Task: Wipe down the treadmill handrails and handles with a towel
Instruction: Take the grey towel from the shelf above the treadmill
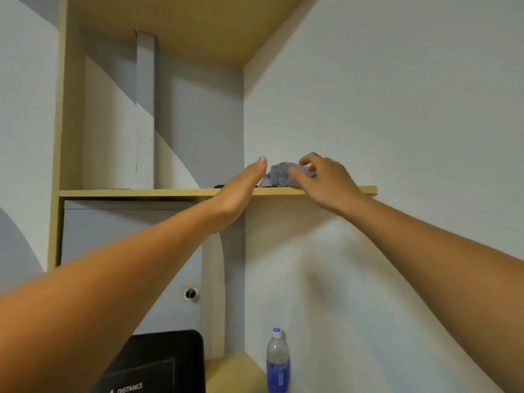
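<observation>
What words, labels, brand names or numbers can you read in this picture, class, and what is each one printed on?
"DISTANCE": pale letters on the black treadmill console at the bottom edge, with a small yellow-green mark beside it.
Water bottle: its blue label is too blurred to read.
Grey towel, wooden shelf, cabinet door, walls: no text visible.

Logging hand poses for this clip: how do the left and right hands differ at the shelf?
The left hand is flat with its fingers straight; the right hand is curled. The left hand lies beside the grey towel, whereas the right hand's fingertips touch it. Both reach up to the wooden shelf.
</observation>
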Motion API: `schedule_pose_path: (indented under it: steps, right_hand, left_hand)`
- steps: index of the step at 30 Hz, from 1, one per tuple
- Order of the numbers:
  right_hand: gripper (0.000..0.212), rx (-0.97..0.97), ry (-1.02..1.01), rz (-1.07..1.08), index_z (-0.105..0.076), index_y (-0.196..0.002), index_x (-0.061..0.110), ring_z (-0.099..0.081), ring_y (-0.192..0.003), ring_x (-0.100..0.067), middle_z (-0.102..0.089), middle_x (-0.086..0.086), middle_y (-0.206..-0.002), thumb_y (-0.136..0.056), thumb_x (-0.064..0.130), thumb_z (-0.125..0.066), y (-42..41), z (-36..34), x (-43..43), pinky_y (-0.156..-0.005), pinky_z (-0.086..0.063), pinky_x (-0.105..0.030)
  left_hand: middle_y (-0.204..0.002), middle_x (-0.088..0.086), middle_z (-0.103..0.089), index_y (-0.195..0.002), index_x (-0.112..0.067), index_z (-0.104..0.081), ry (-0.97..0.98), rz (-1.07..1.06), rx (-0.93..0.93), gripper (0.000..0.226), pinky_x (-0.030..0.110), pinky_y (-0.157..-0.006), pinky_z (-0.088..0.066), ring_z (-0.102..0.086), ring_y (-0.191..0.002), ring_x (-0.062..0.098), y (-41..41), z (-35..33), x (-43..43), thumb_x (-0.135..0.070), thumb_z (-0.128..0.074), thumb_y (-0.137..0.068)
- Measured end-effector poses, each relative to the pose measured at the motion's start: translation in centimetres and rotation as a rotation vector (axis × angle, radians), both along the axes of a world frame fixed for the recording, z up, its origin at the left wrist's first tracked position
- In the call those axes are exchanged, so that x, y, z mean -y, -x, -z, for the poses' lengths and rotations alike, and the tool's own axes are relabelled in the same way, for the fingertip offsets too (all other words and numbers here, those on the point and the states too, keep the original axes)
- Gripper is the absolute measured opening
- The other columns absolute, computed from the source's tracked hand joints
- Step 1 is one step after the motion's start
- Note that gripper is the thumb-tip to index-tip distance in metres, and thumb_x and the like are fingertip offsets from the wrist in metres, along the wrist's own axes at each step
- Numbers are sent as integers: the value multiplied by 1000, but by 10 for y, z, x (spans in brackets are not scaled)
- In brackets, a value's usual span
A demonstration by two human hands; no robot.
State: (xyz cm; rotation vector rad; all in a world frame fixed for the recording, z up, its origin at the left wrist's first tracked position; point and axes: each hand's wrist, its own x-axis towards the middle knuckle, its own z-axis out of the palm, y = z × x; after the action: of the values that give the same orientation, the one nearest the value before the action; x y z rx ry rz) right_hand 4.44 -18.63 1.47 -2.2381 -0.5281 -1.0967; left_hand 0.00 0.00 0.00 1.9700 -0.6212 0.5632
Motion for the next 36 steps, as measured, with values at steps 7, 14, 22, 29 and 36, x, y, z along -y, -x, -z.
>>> schedule_pose_path:
  steps: [7,14,22,29,36]
  right_hand:
    - [79,-75,19,173,-32,-144,22,-44,-128,-29,-46,-11,-141,-81,65,-55,-49,-26,31,-97,-44,-40]
    - [78,-353,-43,268,-49,-127,17,-55,-107,-29,-58,-7,-121,-70,71,-55,-75,-32,12,-94,-44,-40]
    - [25,-97,-156,236,-59,-104,26,-59,-98,-31,-64,-5,-106,-80,32,-58,-75,-24,14,-85,-48,-39]
    - [19,401,-481,-244,-58,-92,29,-60,-77,-21,-60,7,-79,-77,19,-65,-4,-4,17,-69,-51,-36]
    - [14,358,-559,-700,-60,-85,27,-59,-78,-21,-59,-1,-83,-74,19,-61,109,43,-62,-67,-55,-49]
  left_hand:
    - [-156,-1,-35,-150,-24,-32,-219,-157,23,94,42,-121,-16,-32,-143,19,-77,-25,33,-86,-13,-82]
    - [-147,11,-46,-148,-17,-25,-261,-601,-32,71,53,-114,-22,-43,-134,34,-119,-33,65,-65,-26,-96]
    - [-119,5,-63,-119,-16,-50,-111,-430,64,50,37,-91,-52,-62,-104,21,-111,-33,50,-38,-74,-81]
    - [-134,-2,-44,-145,-26,-26,-109,-271,354,91,28,-95,-48,-52,-119,12,-11,-5,19,-28,-84,-74]
    - [-151,-5,-30,-149,-25,-20,-186,-412,442,105,32,-111,-38,-36,-135,7,136,63,-75,-38,-86,-68]
